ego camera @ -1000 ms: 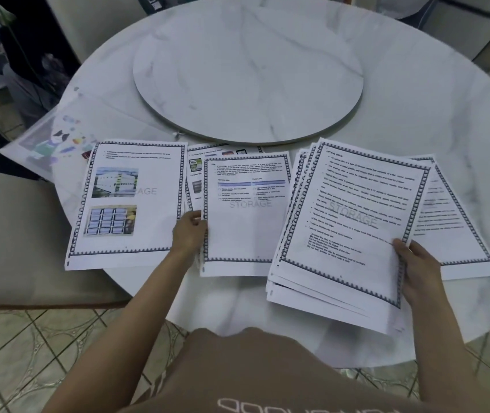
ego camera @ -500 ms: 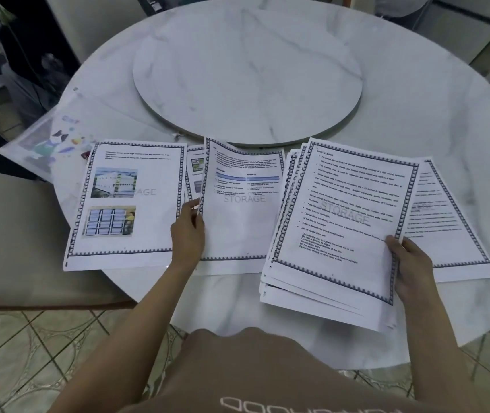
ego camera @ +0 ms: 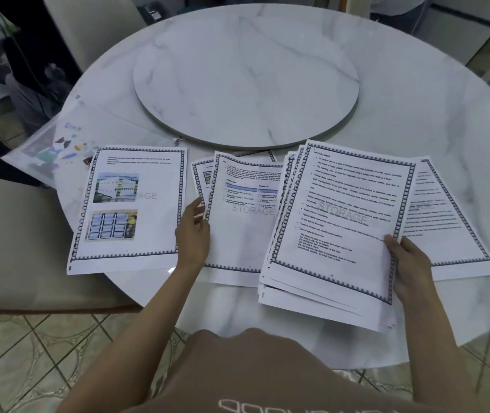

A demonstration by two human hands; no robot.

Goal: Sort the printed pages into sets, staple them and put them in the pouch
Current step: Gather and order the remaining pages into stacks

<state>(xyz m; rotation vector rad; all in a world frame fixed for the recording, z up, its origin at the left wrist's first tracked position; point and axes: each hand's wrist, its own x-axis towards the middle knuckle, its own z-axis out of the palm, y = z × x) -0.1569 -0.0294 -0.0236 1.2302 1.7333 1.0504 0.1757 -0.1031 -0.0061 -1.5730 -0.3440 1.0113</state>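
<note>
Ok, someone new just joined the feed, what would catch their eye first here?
Probably the thick stack of bordered pages watermarked STORAGE, held at its lower right corner by the right hand near the table's front edge. Next, the page with two colour photos lying flat at the left, and the left hand lifting the left edge of the middle sheet. Behind them sits the round marble turntable.

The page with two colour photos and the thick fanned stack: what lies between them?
In the head view, the left hand lifting a table page.
</note>
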